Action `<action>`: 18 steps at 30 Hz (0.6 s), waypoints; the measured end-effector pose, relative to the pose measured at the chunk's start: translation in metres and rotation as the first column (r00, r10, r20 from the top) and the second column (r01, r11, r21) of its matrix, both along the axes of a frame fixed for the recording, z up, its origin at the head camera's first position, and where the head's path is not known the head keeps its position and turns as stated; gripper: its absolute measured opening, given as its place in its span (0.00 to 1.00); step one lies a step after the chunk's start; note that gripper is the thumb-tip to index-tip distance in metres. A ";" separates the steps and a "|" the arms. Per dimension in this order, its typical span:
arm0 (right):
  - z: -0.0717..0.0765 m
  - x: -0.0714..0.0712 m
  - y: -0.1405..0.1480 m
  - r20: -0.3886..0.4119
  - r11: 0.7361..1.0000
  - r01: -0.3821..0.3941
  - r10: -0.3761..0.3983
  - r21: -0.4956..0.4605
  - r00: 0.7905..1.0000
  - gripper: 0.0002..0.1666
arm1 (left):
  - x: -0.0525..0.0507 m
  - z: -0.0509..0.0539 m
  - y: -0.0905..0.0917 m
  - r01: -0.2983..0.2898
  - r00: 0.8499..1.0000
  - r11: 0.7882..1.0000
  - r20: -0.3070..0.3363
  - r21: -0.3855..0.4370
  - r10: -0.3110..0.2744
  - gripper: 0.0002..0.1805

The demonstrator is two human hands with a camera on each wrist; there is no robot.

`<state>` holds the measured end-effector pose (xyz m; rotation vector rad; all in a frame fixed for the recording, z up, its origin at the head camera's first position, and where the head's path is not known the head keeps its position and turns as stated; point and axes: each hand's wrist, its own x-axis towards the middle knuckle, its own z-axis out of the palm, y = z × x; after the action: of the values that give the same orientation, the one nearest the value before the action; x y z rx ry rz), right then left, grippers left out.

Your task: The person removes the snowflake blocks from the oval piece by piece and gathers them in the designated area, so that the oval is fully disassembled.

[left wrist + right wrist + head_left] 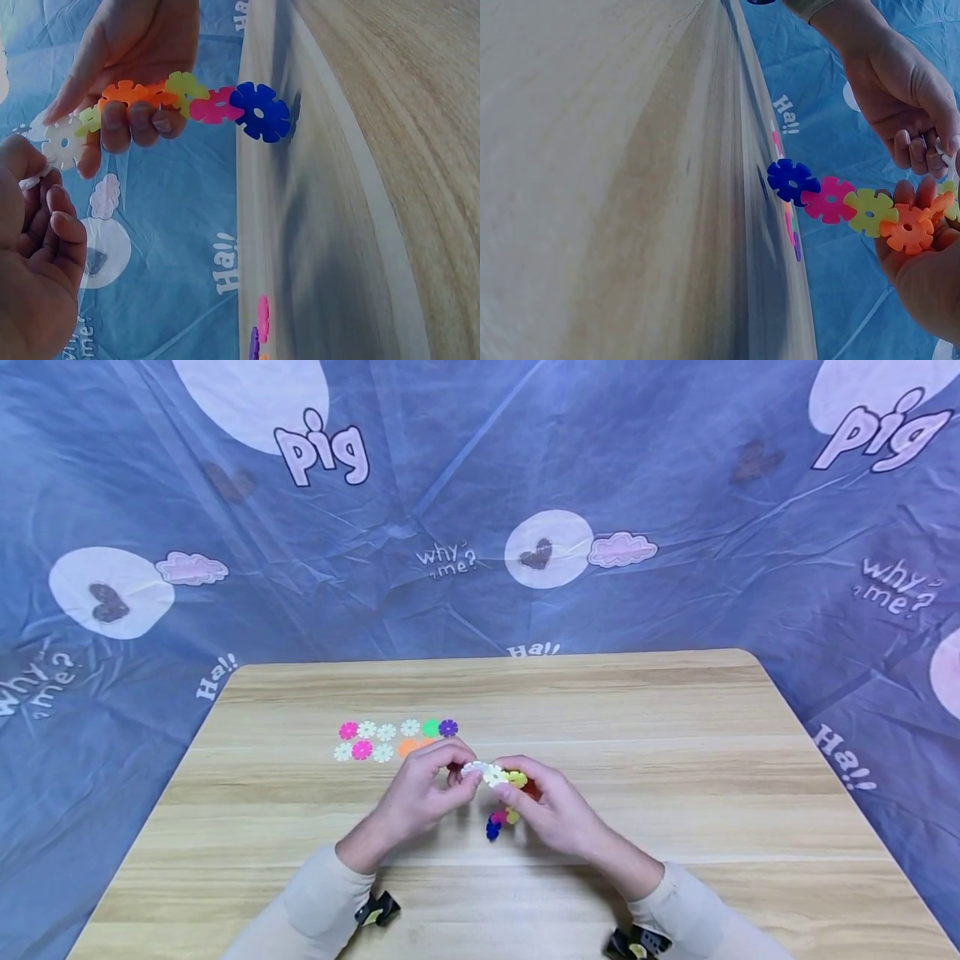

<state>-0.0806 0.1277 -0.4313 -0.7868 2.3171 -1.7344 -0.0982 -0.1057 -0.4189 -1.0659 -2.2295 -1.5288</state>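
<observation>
At lower centre, the left hand (pixel 427 783) pinches a white disc (pixel 474 767) — the right hand (pixel 558 802) grips a multicoloured disc chain (pixel 154 93).

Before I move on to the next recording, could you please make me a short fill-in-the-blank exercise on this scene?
1. In the chain, a ____ disc sits between the blue disc and the nearest yellow disc.
2. The hand curled round the chain's orange discs is the person's ____ hand.
3. The left hand pinches a disc coloured ____.
4. The visible loose discs on the table lie in ____ rows.

Missing words: pink; right; white; two.
</observation>
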 end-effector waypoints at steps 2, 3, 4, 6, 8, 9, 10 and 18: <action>0.000 0.000 0.000 0.003 1.000 0.004 -0.004 0.004 1.000 0.16 | 0.000 0.000 0.000 -0.006 1.000 1.000 -0.006 -0.005 0.006 0.07; 0.000 0.000 0.001 0.007 1.000 0.007 -0.007 0.005 1.000 0.16 | 0.000 0.001 0.000 -0.011 1.000 1.000 0.003 -0.006 0.011 0.07; -0.001 0.000 0.001 0.010 1.000 0.009 -0.009 0.005 1.000 0.17 | 0.000 0.001 -0.001 -0.016 1.000 1.000 0.006 -0.007 0.016 0.06; -0.001 0.000 0.001 0.017 1.000 0.014 -0.014 0.003 1.000 0.17 | 0.000 0.002 -0.003 -0.029 0.999 0.999 0.027 -0.015 0.029 0.05; -0.001 0.000 0.001 0.023 1.000 0.017 -0.017 0.003 1.000 0.17 | -0.001 0.004 -0.005 -0.055 0.996 0.998 0.062 -0.026 0.056 0.04; -0.001 0.000 0.001 0.025 1.000 0.018 -0.018 0.004 1.000 0.17 | -0.001 0.005 -0.006 -0.069 0.993 0.997 0.089 -0.032 0.071 0.03; -0.001 0.000 0.001 0.024 1.000 0.019 -0.019 0.007 1.000 0.17 | -0.001 0.006 -0.008 -0.084 0.990 0.996 0.113 -0.041 0.088 0.02; -0.001 0.000 0.001 0.035 0.998 0.035 -0.036 0.049 0.999 0.17 | -0.017 0.007 -0.018 -0.194 0.934 0.951 0.249 -0.242 0.255 0.07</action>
<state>-0.0811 0.1292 -0.4322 -0.7051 2.3540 -1.6857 -0.1156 -0.1238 -0.4124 -0.6421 -2.6501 -1.4388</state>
